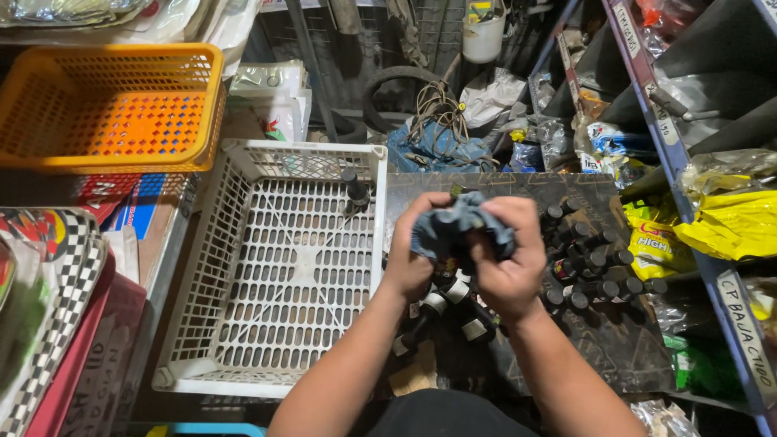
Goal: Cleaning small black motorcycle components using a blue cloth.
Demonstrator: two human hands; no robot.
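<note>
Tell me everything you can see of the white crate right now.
The white crate is a shallow, square basket of what looks like plastic, with a perforated grid floor and slotted, outward-flaring walls. It sits level, left of the hands and below the orange basket. It holds a single small dark bottle, upright in the far right corner. Neither the left hand nor the right hand touches it.

Yellow packets (720, 222) on right shelf; white-labelled dark bottles (453, 295) below hands (465, 255).

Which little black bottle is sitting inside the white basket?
The lone dark bottle standing upright at the far right corner of the white crate. All the other bottles are outside it, clustered on the dark surface right of the hands or lying below them.
</note>
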